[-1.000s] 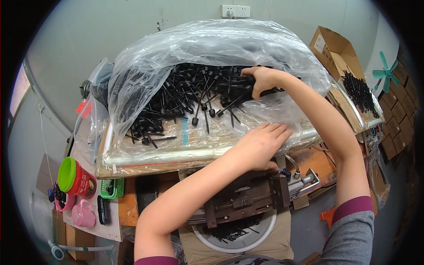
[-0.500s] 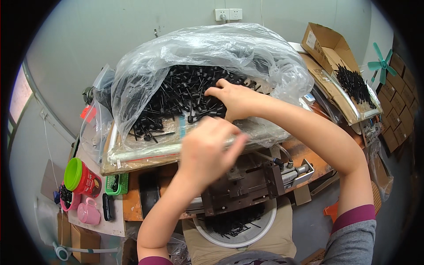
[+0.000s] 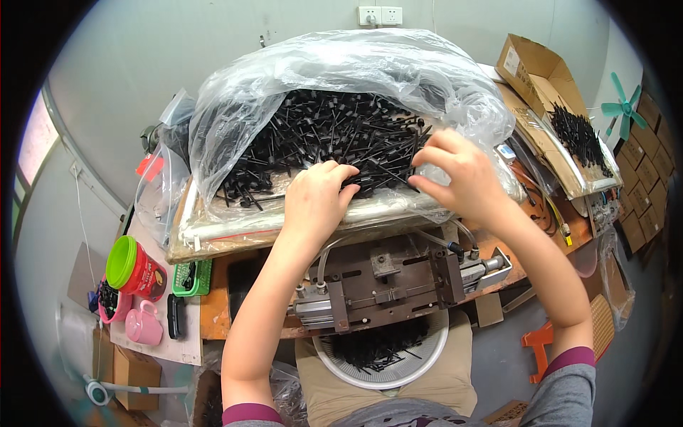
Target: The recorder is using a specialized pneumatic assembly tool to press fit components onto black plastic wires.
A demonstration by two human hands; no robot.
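A heap of black thin-stemmed plastic pieces (image 3: 334, 132) with small blocky heads lies under a clear plastic bag (image 3: 341, 60). At the front edge of the heap is my left hand (image 3: 313, 199), fingers bent, thumb and forefinger apart with nothing visible held between them. To its right my right hand (image 3: 459, 174) is curled at the heap's right side, and a long black piece (image 3: 417, 146) stands at its fingertips, seemingly gripped. Below both hands a dark metal fixture (image 3: 384, 267) with cylinders and air hoses sits on the bench.
A white basket (image 3: 437, 356) of black pieces rests on my lap. On the left stand a red bucket with green rim (image 3: 146, 279), a pink mug (image 3: 144, 324) and a green basket (image 3: 203, 274). An open carton (image 3: 523, 64) and more black pieces (image 3: 578, 139) are at the right.
My right hand has drawn back from the heap to the right, with a black piece at its fingertips. My left hand has moved up to the heap's front edge, uncovering the fixture.
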